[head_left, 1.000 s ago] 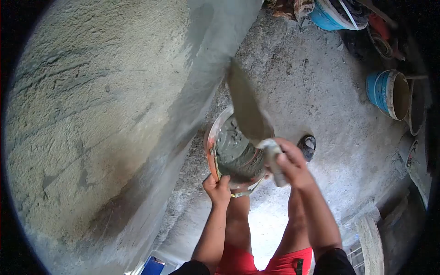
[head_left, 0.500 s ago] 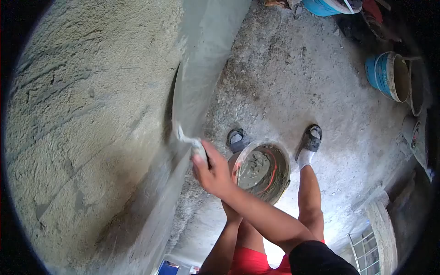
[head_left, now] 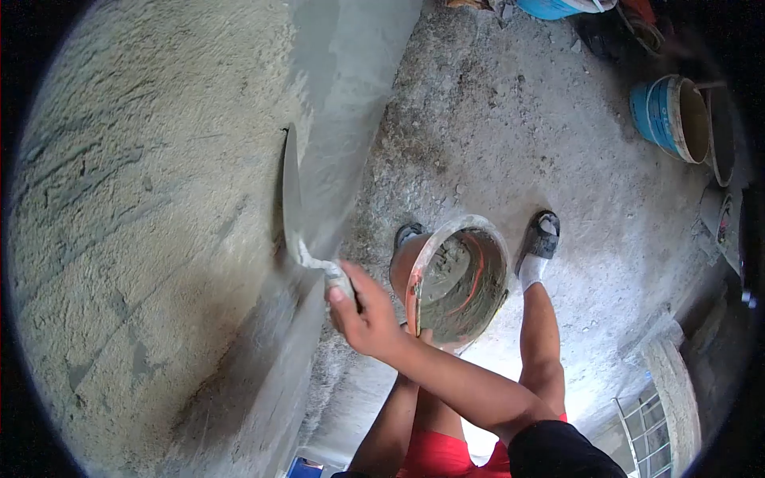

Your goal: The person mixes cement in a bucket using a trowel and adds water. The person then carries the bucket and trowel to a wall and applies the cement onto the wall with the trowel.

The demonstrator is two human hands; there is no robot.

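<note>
My right hand [head_left: 362, 311] is closed around the handle of a trowel [head_left: 292, 191]. The trowel's long blade is edge-on to me, against the wall [head_left: 175, 191] where rough tan plaster meets a smooth grey band [head_left: 343, 95]. Below the right forearm, the fingers of my left hand [head_left: 425, 334] grip the near rim of a bucket [head_left: 410, 279]; the rest of that hand is mostly hidden. Wet grey mortar [head_left: 450, 275] lies inside the bucket, which tilts with its mouth toward the right.
My sandalled feet [head_left: 543, 235] stand on the rough concrete floor [head_left: 470, 143], one partly behind the bucket. A blue bucket [head_left: 657, 115] lies tipped at the right, and another blue bucket [head_left: 554, 6] is at the top. A metal grid [head_left: 644, 430] shows at lower right.
The trowel and my right hand have shifted slightly left and down in view. The bucket shows more of its side, and my left fingers on its rim have come into sight.
</note>
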